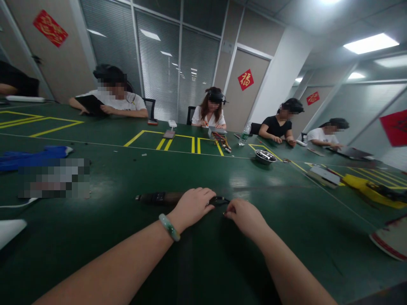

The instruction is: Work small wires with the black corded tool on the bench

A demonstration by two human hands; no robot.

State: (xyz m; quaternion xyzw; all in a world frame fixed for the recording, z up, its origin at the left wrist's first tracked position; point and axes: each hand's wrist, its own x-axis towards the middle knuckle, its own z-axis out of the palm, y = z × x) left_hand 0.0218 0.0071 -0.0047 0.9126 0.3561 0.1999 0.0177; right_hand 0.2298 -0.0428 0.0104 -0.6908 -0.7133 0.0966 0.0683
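Note:
A dark, slim electric screwdriver (170, 198) lies on the green table, its metal tip pointing left. My left hand (195, 205), with a jade-green bangle at the wrist, is closed over the rear end of the tool and hides part of it. A short dark loop or cord (221, 200) comes out of that end towards my right hand (244, 215). The right fingers are pinched together just beside the loop. Something tiny and pale shows at their tips, too small to name.
Left lie a blue bundle (34, 157) and a blurred-out item with a white cable. Ahead are a metal bowl (265, 156), a water bottle (244, 134) and coloured wires (221, 140). A yellow item (365, 188) lies right. Several people sit across the table.

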